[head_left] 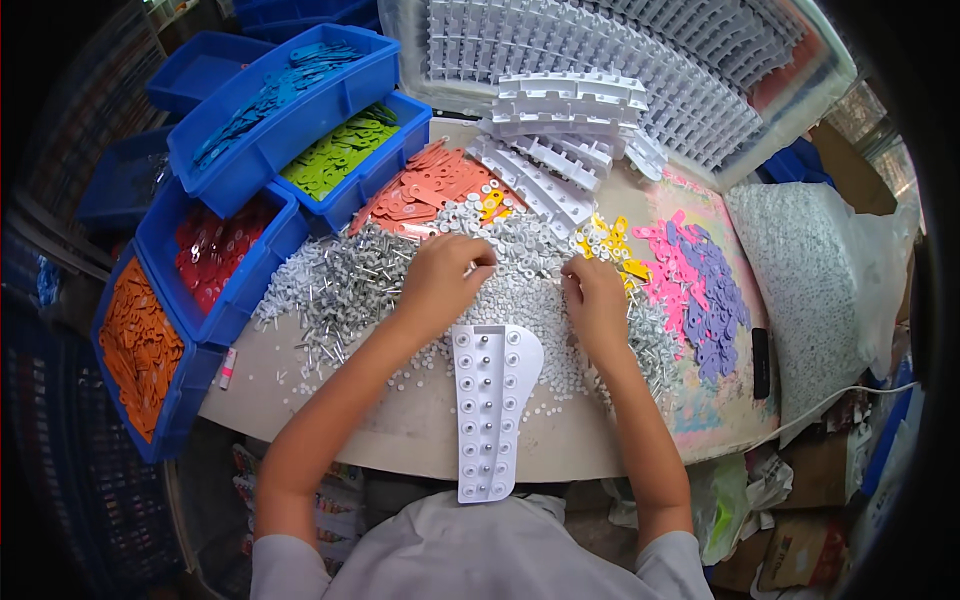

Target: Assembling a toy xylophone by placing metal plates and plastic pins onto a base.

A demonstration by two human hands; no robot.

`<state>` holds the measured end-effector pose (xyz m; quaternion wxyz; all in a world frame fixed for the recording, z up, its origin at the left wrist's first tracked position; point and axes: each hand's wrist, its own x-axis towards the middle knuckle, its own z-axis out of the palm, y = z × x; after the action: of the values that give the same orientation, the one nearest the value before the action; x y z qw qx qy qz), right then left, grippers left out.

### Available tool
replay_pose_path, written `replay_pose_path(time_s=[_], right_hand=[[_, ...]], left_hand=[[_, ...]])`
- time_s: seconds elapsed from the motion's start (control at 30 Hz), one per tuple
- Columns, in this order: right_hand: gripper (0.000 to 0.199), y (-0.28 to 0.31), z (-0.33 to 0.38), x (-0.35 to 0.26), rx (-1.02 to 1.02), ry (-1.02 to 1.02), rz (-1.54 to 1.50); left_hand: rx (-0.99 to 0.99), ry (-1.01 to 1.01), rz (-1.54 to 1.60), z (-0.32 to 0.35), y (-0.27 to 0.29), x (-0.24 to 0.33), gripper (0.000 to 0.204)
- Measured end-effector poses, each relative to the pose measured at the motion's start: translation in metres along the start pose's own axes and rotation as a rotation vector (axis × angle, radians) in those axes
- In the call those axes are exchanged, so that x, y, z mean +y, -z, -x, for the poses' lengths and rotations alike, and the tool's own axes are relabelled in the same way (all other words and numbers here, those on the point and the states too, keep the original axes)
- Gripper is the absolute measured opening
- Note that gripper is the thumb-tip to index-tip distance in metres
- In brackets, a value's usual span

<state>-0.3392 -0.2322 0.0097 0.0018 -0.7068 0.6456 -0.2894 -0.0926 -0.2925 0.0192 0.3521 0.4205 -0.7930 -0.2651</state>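
Observation:
Over a heap of small white round pieces (515, 285), my left hand (440, 283) is closed, thumb and fingers pinched together. My right hand (600, 305) is closed in a similar pinch at the right side of the same heap. Whatever lies between the fingertips of either hand is too small or hidden to make out. Below and between the hands, a white plastic fixture (488, 410) with one rounded side lies at the table's front edge. Rings line both its sides, and a row of metal pins runs down the middle.
Metal rivets (350, 290) are heaped at left. Blue bins (240, 285) hold coloured plastic pieces. Coral pieces (430, 190), yellow pieces (608, 238), pink pieces (665, 265) and purple pieces (712, 310) lie loose. White plastic strips (545, 175) are stacked behind. A black object (761, 363) lies at right.

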Motion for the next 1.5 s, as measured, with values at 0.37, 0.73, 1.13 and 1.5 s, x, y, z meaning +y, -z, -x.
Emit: replay_pose_path(time_s=[0.37, 0.73, 1.13, 1.5], right_hand=[[0.008, 0.026, 0.029, -0.054, -0.461, -0.073, -0.557], [0.014, 0.009, 0.046, -0.058, -0.246, 0.091, -0.374], [0.021, -0.001, 0.056, -0.054, -0.105, 0.204, -0.246], [0.019, -0.004, 0.065, -0.065, -0.02, 0.235, -0.085]], left_hand=[[-0.196, 0.104, 0.248, 0.077, 0.027, 0.008, 0.011], [-0.102, 0.232, 0.226, 0.085, 0.009, 0.01, 0.012], [0.044, -0.274, -0.224, 0.091, 0.009, 0.004, 0.011], [0.088, -0.108, -0.111, 0.0, 0.001, -0.02, 0.01]])
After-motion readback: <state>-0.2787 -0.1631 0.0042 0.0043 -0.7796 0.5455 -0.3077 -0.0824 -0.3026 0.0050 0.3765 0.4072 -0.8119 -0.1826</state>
